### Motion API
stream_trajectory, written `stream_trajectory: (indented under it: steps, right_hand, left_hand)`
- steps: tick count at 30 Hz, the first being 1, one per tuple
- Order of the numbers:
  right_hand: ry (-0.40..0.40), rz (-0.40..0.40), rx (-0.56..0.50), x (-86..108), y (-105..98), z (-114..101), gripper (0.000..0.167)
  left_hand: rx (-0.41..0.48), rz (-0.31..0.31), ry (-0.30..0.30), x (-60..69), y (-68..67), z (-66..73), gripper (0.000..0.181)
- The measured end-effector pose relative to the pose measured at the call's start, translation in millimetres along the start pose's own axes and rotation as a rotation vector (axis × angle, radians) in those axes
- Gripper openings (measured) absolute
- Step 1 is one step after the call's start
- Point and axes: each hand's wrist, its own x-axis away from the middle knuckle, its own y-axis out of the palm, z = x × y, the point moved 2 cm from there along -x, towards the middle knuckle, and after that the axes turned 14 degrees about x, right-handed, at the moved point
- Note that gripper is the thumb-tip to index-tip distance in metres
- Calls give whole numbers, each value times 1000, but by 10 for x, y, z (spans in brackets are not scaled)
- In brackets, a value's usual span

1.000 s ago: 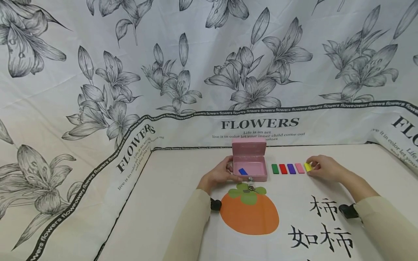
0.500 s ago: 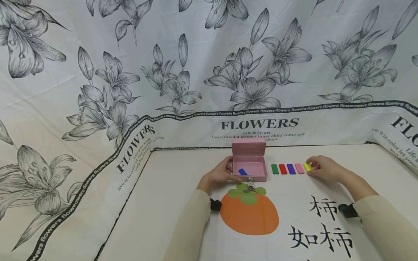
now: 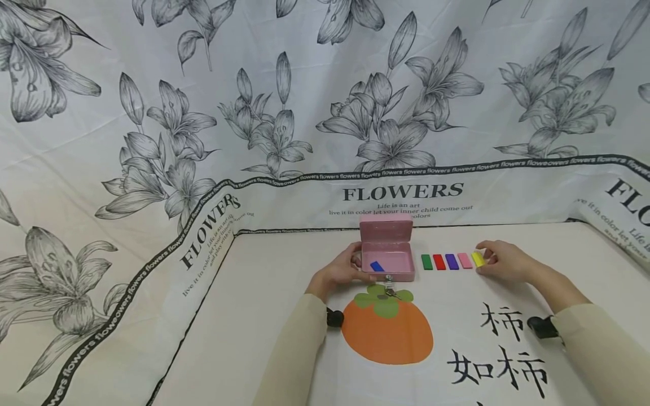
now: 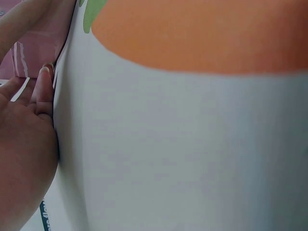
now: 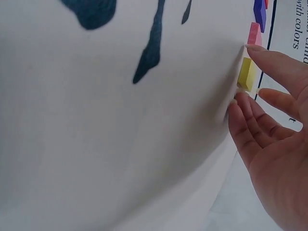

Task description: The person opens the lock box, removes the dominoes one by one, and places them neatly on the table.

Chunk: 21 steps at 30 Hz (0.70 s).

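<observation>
A pink metal box [image 3: 387,230] stands with its lid raised in the head view, and a blue block [image 3: 377,266] lies inside it. My left hand [image 3: 339,267] holds the box at its left side, thumb along the front and fingers against the side wall. To the right of the box, green [image 3: 427,262], red [image 3: 439,262], purple [image 3: 452,261], pink [image 3: 465,260] and yellow [image 3: 478,259] blocks form a row. At the yellow end is my right hand [image 3: 508,262]. In the right wrist view its thumb and fingers are spread around the yellow block [image 5: 247,74], with gaps showing.
A small latch with a key [image 3: 389,286] hangs at the box's front. The white tablecloth carries a printed orange persimmon [image 3: 388,332] and black characters [image 3: 500,369]. A flower-printed cloth [image 3: 284,135] rises behind and at the left.
My right thumb and fingers have loosened from the yellow block, which stays at the row's end. The left hand and the box keep their place.
</observation>
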Motion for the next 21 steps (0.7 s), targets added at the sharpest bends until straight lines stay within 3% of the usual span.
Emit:
stream_trajectory:
  steps: [8, 15, 21]
  right_hand:
    - [-11, 16, 34, 66, -133, -85, 63]
    - [-80, 83, 47, 134, -264, -260, 58]
    - [-110, 122, 39, 150, -295, -491, 56]
  left_hand:
    - [-4, -7, 10, -5, -11, 0, 100]
    - [7, -29, 55, -24, -17, -6, 99]
    - [4, -29, 47, -12, -8, -6, 99]
